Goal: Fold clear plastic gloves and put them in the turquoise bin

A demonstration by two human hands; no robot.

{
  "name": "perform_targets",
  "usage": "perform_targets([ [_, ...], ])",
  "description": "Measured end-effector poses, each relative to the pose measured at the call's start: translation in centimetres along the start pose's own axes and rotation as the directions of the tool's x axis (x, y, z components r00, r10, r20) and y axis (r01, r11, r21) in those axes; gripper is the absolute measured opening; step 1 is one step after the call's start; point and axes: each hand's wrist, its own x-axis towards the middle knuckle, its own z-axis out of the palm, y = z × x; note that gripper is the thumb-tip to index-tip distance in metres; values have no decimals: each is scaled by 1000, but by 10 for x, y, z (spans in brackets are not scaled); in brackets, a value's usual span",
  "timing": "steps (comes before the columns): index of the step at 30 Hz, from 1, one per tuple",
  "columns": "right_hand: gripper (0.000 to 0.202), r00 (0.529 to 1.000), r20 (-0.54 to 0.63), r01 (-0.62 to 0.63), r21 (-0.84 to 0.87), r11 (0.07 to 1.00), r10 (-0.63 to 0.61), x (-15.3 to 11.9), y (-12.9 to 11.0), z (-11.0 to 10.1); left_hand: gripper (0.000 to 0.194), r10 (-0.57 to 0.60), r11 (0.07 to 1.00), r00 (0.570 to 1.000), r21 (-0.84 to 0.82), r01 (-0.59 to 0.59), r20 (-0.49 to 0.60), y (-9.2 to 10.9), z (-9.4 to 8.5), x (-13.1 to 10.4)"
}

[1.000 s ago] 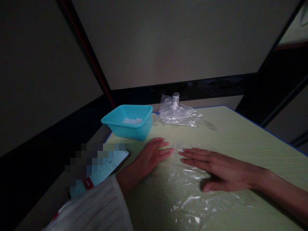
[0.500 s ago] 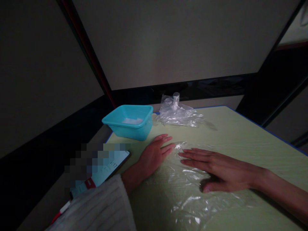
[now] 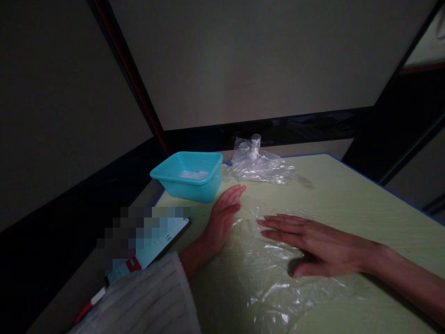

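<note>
A thin clear plastic bag (image 3: 274,283) lies spread and wrinkled on the pale green tabletop (image 3: 365,199). My right hand (image 3: 313,243) rests palm down on it, fingers stretched to the left and thumb apart. At the bag's upper left edge is my left hand (image 3: 224,215), turned on its side with the fingers extended and nothing in them. I cannot tell whether this hand touches the plastic. Just beyond it stands a turquoise plastic basin (image 3: 210,185) with something whitish (image 3: 193,175) inside.
At the table's back edge lies a crumpled heap of clear plastic bags (image 3: 260,164). A phone (image 3: 156,241) with a lit screen sits left of my left forearm, a red-and-white cable (image 3: 92,304) near its lower end. A wall panel (image 3: 243,69) rises behind the table.
My left hand has turned from palm down onto its side, its fingertips shifting slightly away and closer together. My right hand stays in place on the bag.
</note>
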Motion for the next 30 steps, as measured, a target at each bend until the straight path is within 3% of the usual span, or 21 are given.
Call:
perform_targets([
  [3,67,1000,-13,-11,-28,1000,11,0,0,-1,41,117,950,992,298,-94,-57,-7,-4,-1],
  [5,66,998,-50,-26,-44,999,24,1,0,-1,38,215,811,977,559,-175,-6,-10,-6,-4],
  [7,66,994,-101,-48,-64,997,41,3,2,0,39,239,657,964,712,-249,118,-11,-5,-8],
  [10,67,986,-153,-89,-110,990,71,4,5,4,45,110,517,945,795,-318,307,-9,-1,-14],
  [12,71,982,-161,-117,-136,984,95,3,9,9,50,-1,444,926,830,-338,378,-7,0,-16],
  [18,78,977,-117,-198,-165,966,180,2,14,16,53,-159,232,911,912,-339,380,-5,-3,-16],
  [22,80,971,-70,-237,-164,958,228,3,13,15,54,-176,188,917,927,-326,358,-5,-3,-17],
  [30,76,971,-58,-237,-156,959,231,0,27,12,50,-91,247,954,935,-256,285,-7,-12,-10],
])
